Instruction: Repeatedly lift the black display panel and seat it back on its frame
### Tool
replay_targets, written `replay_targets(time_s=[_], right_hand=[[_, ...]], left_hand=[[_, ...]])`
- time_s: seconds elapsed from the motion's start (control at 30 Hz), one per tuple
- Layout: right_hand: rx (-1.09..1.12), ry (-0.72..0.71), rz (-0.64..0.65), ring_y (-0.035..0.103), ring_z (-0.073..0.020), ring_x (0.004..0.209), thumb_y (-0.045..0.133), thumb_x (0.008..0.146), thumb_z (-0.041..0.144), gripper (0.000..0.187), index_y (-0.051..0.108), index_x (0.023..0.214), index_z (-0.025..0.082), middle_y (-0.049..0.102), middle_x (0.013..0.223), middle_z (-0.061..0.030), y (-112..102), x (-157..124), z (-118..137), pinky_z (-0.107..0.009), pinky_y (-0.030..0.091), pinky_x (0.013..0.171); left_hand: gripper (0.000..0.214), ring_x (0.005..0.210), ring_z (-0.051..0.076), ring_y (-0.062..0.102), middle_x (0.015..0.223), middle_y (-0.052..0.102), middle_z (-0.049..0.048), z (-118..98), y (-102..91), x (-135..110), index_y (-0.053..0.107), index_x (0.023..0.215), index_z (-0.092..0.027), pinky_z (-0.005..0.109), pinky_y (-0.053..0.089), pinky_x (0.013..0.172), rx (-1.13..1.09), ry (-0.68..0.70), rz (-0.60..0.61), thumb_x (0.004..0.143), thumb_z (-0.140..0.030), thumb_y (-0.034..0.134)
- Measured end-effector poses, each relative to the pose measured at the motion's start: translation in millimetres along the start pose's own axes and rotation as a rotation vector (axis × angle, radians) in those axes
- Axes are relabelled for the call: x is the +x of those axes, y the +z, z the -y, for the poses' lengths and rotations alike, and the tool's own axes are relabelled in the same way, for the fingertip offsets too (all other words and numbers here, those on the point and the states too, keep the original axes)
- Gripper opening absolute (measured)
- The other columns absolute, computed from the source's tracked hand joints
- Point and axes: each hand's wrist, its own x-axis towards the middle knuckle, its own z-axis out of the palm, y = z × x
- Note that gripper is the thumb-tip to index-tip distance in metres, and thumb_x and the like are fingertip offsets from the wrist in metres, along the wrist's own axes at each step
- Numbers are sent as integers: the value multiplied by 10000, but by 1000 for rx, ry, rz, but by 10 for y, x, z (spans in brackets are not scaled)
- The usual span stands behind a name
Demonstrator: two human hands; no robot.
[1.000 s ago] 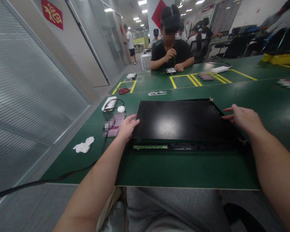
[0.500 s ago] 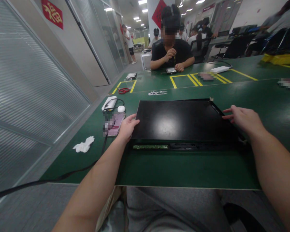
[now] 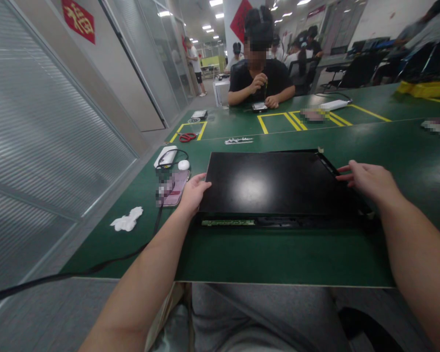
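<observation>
A black LCD screen panel [image 3: 267, 186] lies over a shallow black frame [image 3: 297, 222], and a green circuit strip [image 3: 228, 223] shows along the near side. My left hand [image 3: 195, 193] holds the panel by its left edge, thumb on top and the other fingers partly hidden beside and below. At the opposite side, my right hand [image 3: 368, 181] has its fingers stretched and slightly apart, with the tips touching the frame's right rim. Whether those fingertips also reach the panel is hard to tell.
Left of the panel are a phone [image 3: 174, 188], a white earbud case [image 3: 184, 165], a white power bank [image 3: 165, 157] with a cable and a crumpled tissue [image 3: 127, 220]. Farther back lie red-handled scissors [image 3: 187, 137] and metal strips [image 3: 239, 141]. A person [image 3: 262, 78] works opposite.
The near edge of the panel sits slightly lower, closer to the frame. My right hand has shifted a tiny bit left; my left hand stays in place.
</observation>
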Motion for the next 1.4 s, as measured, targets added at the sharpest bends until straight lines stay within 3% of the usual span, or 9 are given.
replay_targets(time_s=[0.67, 1.17, 1.4], right_hand=[[-31, 0, -22, 604, -165, 619, 429, 889, 465, 415, 758, 926, 214, 760, 832, -45, 7, 30, -41, -358, 480, 728], [-33, 44, -3, 609, -177, 611, 462, 874, 428, 379, 760, 898, 195, 768, 849, -69, -16, 34, -19, -372, 488, 750], [-35, 49, 2, 617, -171, 630, 499, 862, 431, 353, 765, 920, 206, 772, 866, -50, -6, 88, -87, -365, 481, 772]], left_hand=[[529, 711, 191, 712, 806, 764, 47, 14, 19, -7, 618, 1244, -113, 298, 557, 717, 3, -7, 73, 718, -101, 682], [474, 638, 187, 685, 637, 695, -6, 23, -11, 7, 659, 1176, -121, 300, 554, 698, 47, 5, 65, 703, -117, 689], [572, 814, 230, 729, 859, 773, 66, 19, -12, 11, 643, 1236, -122, 325, 569, 750, 15, -18, 83, 673, -148, 736]])
